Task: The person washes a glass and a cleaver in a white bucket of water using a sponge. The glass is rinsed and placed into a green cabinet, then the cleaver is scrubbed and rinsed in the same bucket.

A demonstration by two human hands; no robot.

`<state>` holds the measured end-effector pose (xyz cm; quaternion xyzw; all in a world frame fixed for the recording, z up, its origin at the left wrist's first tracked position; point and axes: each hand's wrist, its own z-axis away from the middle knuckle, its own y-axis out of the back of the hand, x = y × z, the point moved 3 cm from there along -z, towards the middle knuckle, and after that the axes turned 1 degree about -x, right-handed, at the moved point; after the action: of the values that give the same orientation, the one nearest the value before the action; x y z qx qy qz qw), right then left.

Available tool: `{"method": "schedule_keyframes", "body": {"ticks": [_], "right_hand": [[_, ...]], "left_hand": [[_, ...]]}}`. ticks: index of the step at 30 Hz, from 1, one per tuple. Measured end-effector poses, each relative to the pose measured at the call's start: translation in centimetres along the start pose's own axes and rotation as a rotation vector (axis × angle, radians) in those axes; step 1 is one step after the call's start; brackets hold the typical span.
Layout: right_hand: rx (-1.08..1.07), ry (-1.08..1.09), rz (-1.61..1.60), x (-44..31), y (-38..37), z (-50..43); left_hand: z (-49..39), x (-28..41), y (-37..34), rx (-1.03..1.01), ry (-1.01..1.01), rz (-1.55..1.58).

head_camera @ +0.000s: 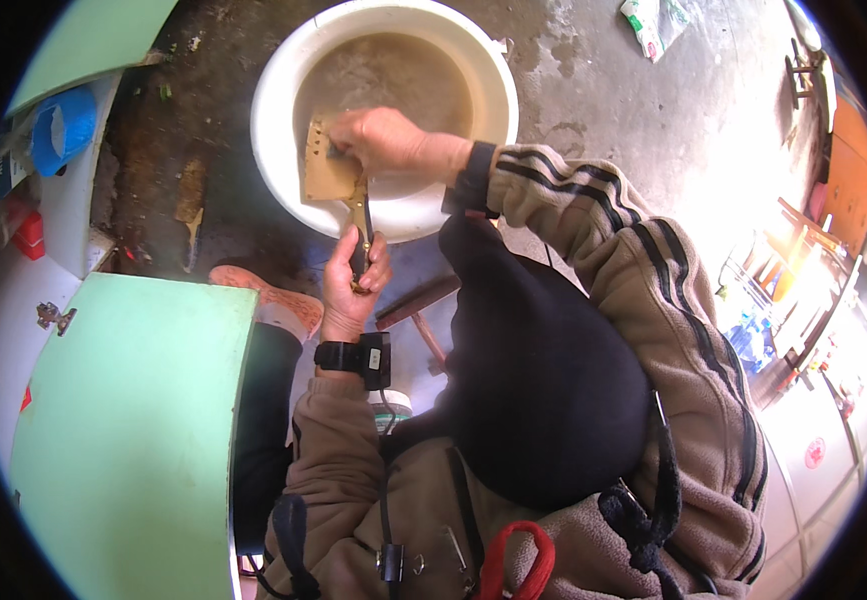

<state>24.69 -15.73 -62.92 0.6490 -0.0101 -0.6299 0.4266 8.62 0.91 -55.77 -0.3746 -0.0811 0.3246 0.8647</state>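
Note:
My left hand grips the dark, riveted handle of a kitchen cleaver. The cleaver's broad blade has a few small holes near one edge and is tilted over the near left rim of a white plastic basin. Murky brown water partly fills the basin. Against the blade's face my right hand presses with curled fingers. A small grey pad shows between those fingers; it is blurred and mostly hidden, so its kind is unclear.
A light green cabinet door stands open at my left. On the wet concrete floor beyond it lies a worn brush. My shoe is beside the basin. A plastic packet lies on the floor at upper right.

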Motion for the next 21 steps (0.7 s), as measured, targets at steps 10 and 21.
{"method": "schedule_keyframes", "body": {"ticks": [10,21], "right_hand": [[-0.061,0.14,0.028,-2.5,0.7,-2.7],[0.0,0.078,0.021,0.1,-0.2,-5.2]], "left_hand": [[0.1,0.3,-0.4,0.038,-0.069,-0.065],[0.3,0.7,-1.5,0.074,-0.075,-0.138]]}}
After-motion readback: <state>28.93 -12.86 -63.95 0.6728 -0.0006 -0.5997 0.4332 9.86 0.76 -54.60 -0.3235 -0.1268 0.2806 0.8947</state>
